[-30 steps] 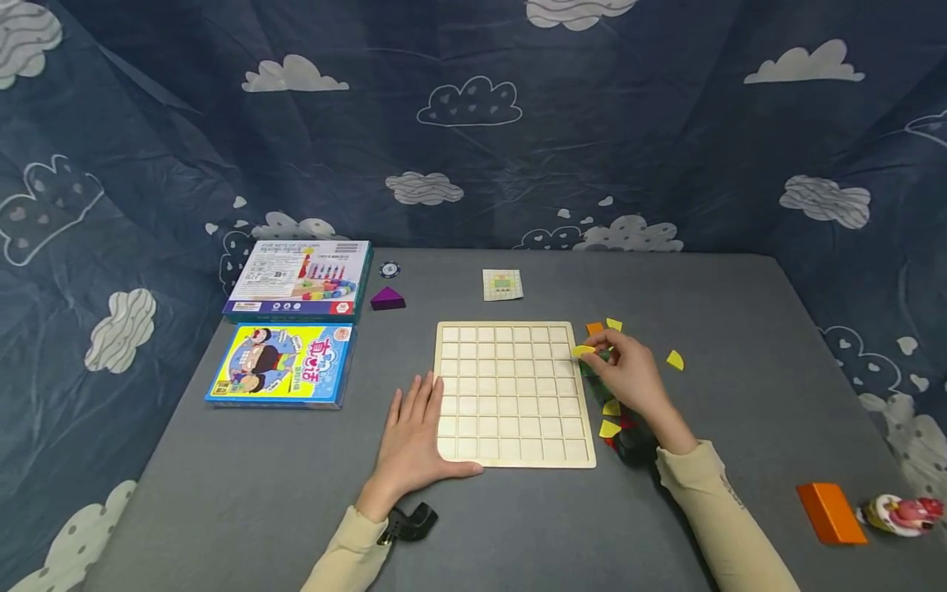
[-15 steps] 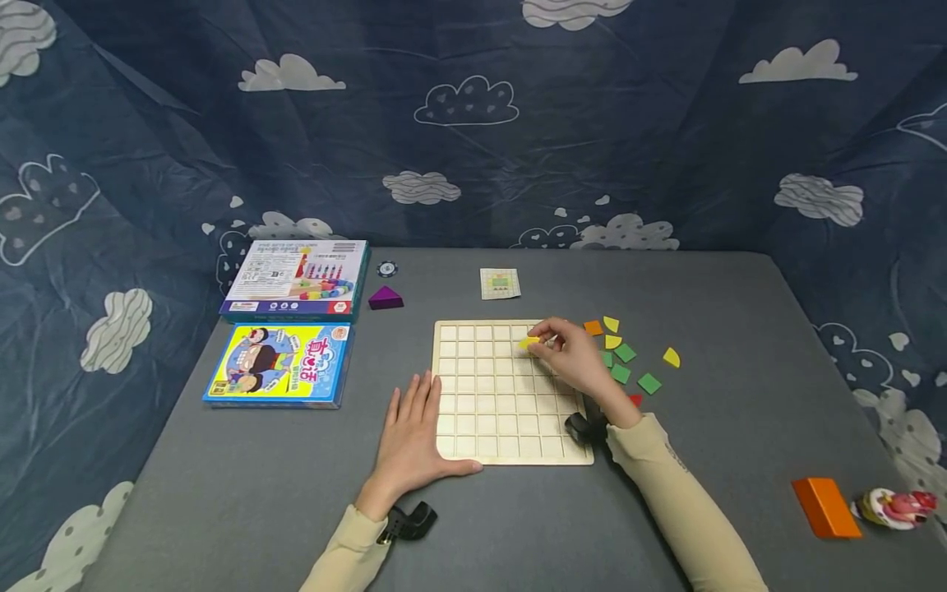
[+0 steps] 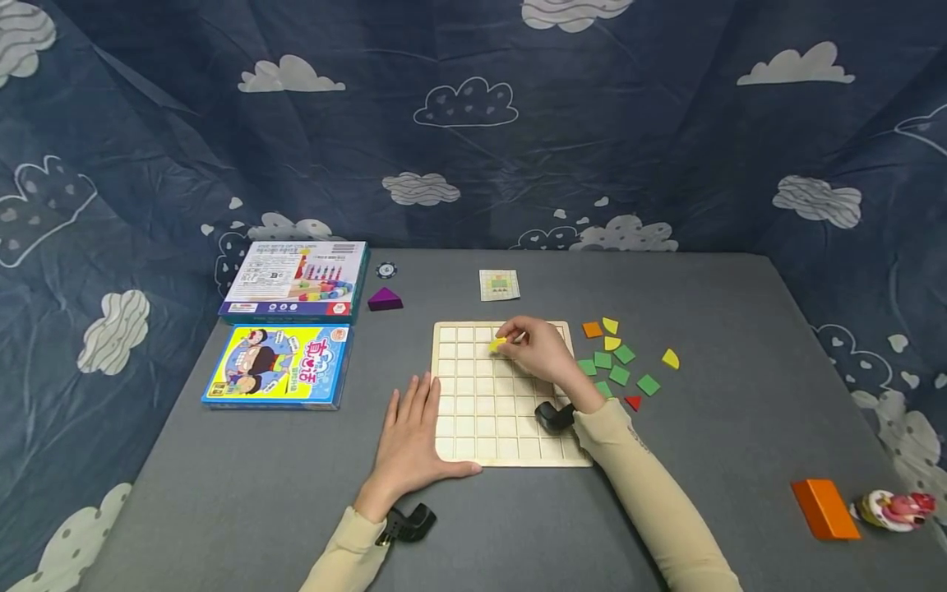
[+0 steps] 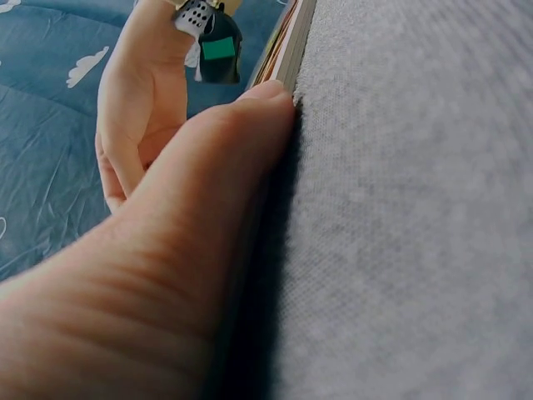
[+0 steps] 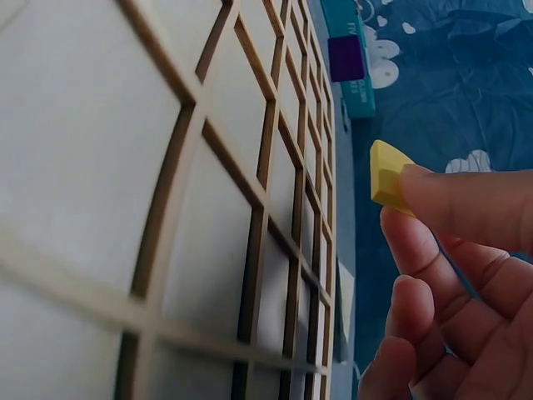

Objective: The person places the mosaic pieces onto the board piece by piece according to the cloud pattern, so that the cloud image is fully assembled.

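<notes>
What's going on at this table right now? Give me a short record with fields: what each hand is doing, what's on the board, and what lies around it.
Right hand: pinches a yellow piece in its fingers, held just above the board's upper rows
Left hand: lies flat, fingers straight, at the lower left edge of the wooden grid board
Board cells: all that show are empty
Loose pieces: green, yellow, orange and red, right of the board
Left side: two boxes, a purple block
Near right corner: orange block

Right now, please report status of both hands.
Right hand pinches yellow piece over grid board. Left hand flat on board edge. Cells below bare.
</notes>
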Available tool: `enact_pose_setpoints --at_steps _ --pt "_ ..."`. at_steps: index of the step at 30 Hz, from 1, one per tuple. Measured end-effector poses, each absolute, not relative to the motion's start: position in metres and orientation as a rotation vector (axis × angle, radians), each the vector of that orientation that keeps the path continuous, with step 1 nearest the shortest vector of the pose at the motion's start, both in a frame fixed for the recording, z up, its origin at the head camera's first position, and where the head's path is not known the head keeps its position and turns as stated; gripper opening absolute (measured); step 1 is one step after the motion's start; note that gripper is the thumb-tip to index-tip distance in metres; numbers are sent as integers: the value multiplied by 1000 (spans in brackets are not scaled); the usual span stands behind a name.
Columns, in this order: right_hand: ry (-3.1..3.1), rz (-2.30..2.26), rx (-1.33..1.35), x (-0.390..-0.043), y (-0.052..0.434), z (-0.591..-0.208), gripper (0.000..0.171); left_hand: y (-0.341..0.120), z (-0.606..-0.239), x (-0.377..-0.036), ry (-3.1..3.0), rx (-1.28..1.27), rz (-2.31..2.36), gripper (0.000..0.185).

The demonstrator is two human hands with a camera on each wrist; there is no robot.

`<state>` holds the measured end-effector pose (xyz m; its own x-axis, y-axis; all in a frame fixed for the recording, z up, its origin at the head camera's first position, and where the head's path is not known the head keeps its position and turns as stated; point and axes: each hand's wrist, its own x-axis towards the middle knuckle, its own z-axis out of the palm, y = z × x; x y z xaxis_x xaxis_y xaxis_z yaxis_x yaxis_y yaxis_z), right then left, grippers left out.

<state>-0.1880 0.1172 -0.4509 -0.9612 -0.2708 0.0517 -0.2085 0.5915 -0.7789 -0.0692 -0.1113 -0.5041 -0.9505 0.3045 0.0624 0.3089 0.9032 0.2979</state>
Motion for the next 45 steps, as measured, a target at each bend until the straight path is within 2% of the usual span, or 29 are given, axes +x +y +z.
enact_pose_setpoints --at_steps 45 --pt "2635 -1175 -487 -209 103 -459 7 -112 -503 -69 -3035 -507 -494 134"
